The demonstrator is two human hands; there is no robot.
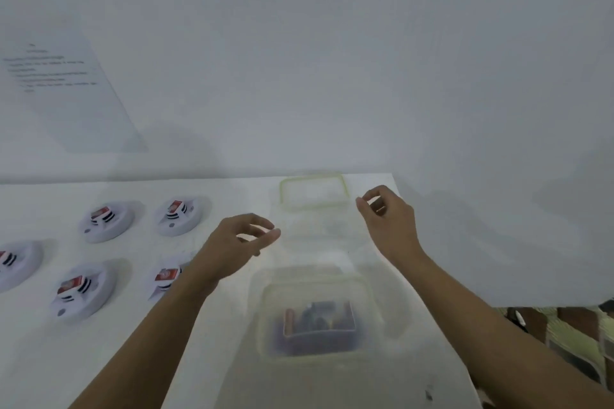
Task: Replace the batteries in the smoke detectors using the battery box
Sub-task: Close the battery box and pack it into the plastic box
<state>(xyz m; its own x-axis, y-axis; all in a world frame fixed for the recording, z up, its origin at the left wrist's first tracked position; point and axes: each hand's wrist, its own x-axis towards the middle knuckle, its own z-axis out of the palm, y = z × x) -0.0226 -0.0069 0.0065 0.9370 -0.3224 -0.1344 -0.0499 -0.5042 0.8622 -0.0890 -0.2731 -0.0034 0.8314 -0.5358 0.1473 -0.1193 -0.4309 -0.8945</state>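
A clear plastic battery box point(315, 319) with a pale green rim stands open near the table's front, with several batteries inside, blurred. Its lid point(314, 192) lies flat at the table's far edge. My left hand point(239, 242) hovers left of the gap between box and lid, fingers loosely curled and holding nothing. My right hand point(387, 219) hovers just right of the lid, fingers loosely curled, holding nothing that I can see. Several white round smoke detectors lie on the left, each with a red and white battery showing, such as one point(106, 221) at the back and one point(81, 290) nearer.
The white table point(199, 359) stands against a white wall, its right edge running past my right forearm. A printed sheet point(63, 76) hangs on the wall at upper left. A patterned floor point(564, 335) shows at lower right.
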